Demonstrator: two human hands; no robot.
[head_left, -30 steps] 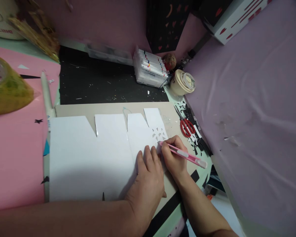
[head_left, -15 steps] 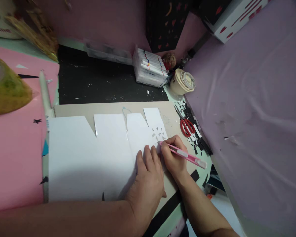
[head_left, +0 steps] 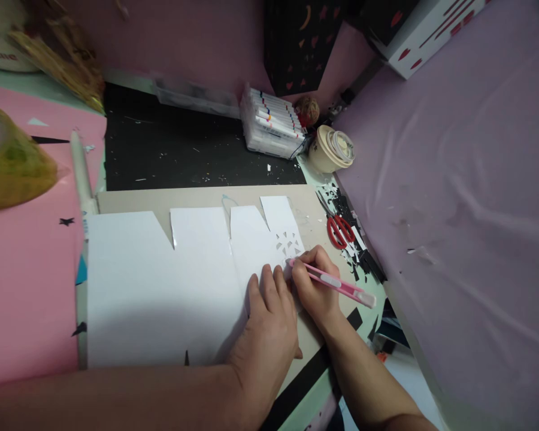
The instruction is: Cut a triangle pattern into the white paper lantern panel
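Observation:
A white sheet of card (head_left: 161, 281) with notched upper flaps lies on a beige board (head_left: 193, 196). Near its right edge is a cluster of small cut-out shapes (head_left: 288, 243). My left hand (head_left: 272, 323) lies flat on the card, fingers stretched out, just below and left of the cut-outs. In my right hand (head_left: 317, 281) is a pink utility knife (head_left: 341, 286), gripped like a pen. Its tip meets the card right under the cut-outs; the blade itself is too small to make out.
Red-handled scissors (head_left: 340, 231) lie among black and white paper scraps on the right. Behind the board stand a case of markers (head_left: 276, 123) and a lidded cup (head_left: 330, 149). A roll of yellow tape (head_left: 22, 164) rests on pink paper (head_left: 31, 287) at left.
Almost nothing differs. The view has shifted very slightly, and both hands keep their places on the card, the knife tip at about the same spot.

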